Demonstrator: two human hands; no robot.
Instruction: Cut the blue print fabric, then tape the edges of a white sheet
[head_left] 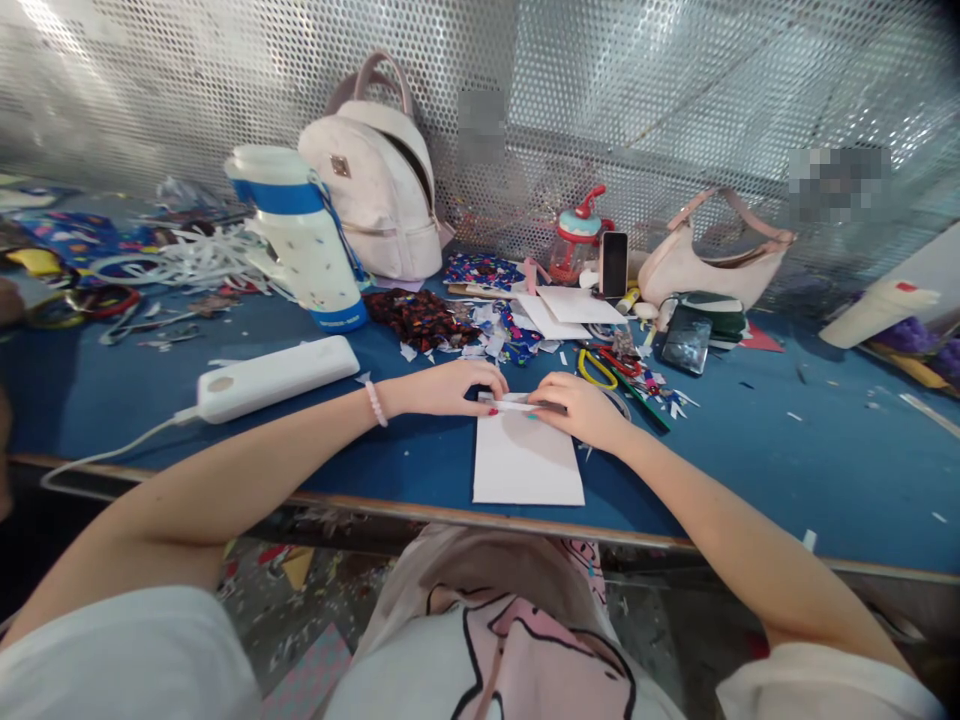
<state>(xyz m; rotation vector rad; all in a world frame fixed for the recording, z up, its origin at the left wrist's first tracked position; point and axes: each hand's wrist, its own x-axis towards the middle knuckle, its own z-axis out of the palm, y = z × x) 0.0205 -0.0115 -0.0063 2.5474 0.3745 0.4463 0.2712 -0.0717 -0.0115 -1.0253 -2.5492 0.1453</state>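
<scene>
A white sheet of paper lies on the blue table near its front edge. Its far edge is folded over into a narrow strip. My left hand pinches the left end of that fold, fingers closed on it. My right hand presses and pinches the right end of the same fold. A pink bead bracelet sits on my left wrist.
A white power bank with a cable lies left. Behind stand a white-blue jug, a pale backpack, a red-capped bottle, a phone, a pink handbag, scissors and paper scraps. A perforated metal wall closes the back.
</scene>
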